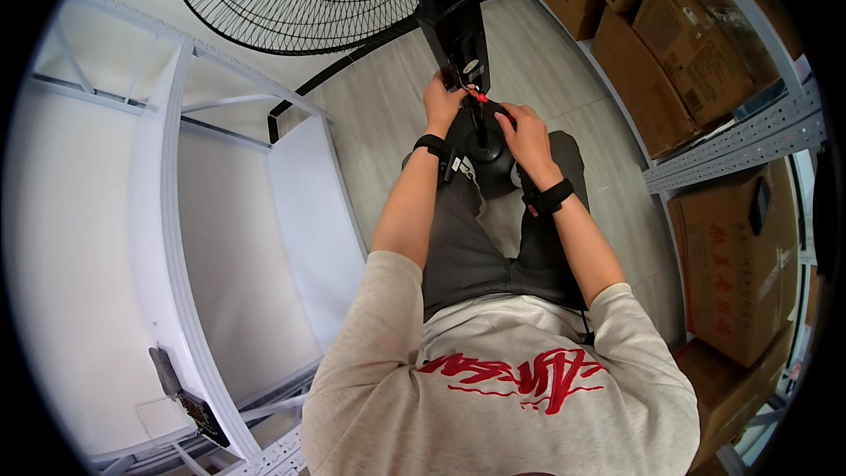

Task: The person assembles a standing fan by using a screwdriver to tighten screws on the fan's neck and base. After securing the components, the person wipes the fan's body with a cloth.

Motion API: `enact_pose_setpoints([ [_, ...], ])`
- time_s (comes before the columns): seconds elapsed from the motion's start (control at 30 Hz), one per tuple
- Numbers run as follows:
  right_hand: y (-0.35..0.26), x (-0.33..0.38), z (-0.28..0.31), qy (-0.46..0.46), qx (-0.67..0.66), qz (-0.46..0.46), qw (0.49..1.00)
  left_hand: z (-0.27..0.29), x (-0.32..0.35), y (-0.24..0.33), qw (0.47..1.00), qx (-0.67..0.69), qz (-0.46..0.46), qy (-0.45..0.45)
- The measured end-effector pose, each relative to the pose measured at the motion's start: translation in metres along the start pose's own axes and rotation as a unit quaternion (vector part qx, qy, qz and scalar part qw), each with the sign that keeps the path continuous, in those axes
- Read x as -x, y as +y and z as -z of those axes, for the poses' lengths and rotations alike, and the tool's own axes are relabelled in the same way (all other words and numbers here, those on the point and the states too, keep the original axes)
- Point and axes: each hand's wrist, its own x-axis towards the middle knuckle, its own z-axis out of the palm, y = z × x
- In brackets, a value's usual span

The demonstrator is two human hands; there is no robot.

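A black standing fan (pixel 456 40) rises in front of me, its housing leaning toward the top of the view. My left hand (pixel 443 106) is closed at the lower left end of this housing, fingertips partly hidden behind it. My right hand (pixel 529 137) is closed on a slim red-and-black tool (pixel 484 99), whose red end points left at the bottom of the housing. Fingers cover much of the tool, so its exact kind is unclear. Below, the thin pole (pixel 480 128) runs down to the round black base (pixel 487 159) between my feet.
The wire fan guard (pixel 300 0) spreads across the upper left. White metal shelving (pixel 172 211) stands on my left. To the right, a rack (pixel 731 154) holds several cardboard boxes (pixel 648 70). A dark phone-like object (pixel 759 204) lies on a lower box.
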Motion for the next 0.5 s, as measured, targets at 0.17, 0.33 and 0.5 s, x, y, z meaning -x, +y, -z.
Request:
enact_pose_setpoints([
  [0.17, 0.01, 0.005, -0.016, 0.007, -0.054, -0.016, 0.998, 0.0, -0.002, -0.001, 1.0, 0.011, 0.013, -0.005],
  [0.33, 0.016, 0.005, -0.017, 0.025, -0.074, -0.016, 0.997, -0.004, 0.001, 0.001, 1.0, -0.022, 0.019, -0.011],
  [0.5, 0.008, 0.003, -0.026, 0.044, -0.058, 0.004, 0.997, -0.004, -0.003, -0.01, 1.0, -0.01, 0.002, 0.008],
])
